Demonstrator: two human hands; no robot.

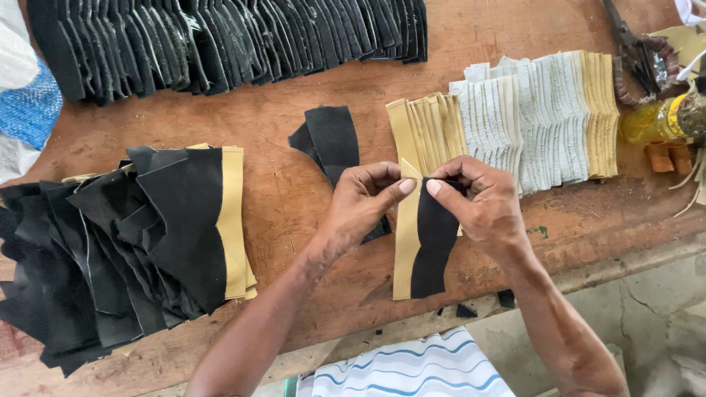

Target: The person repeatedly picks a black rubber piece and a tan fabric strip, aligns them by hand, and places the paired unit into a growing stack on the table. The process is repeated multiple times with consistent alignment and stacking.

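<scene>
I see my left hand [364, 202] and my right hand [474, 202] meeting over the middle of the wooden table [294, 125], both pinching the top edge of one piece: a black cut shape [434, 246] laid over a tan strip [404, 250]. The fingers [401, 185] of both hands are closed on that top edge, thumbs and forefingers almost touching each other. The piece hangs down from the grip, its lower end near the table's front edge.

Just behind the hands lies a loose black piece [331, 136]. To the right of it sits a fanned row of tan and pale grey strips [529, 117]. On the left is a heap of finished black-and-tan pieces [147, 235], and along the far edge a long row of black pieces [220, 40]. Scissors [636, 48] and a yellow bottle [654, 121] lie at the far right.
</scene>
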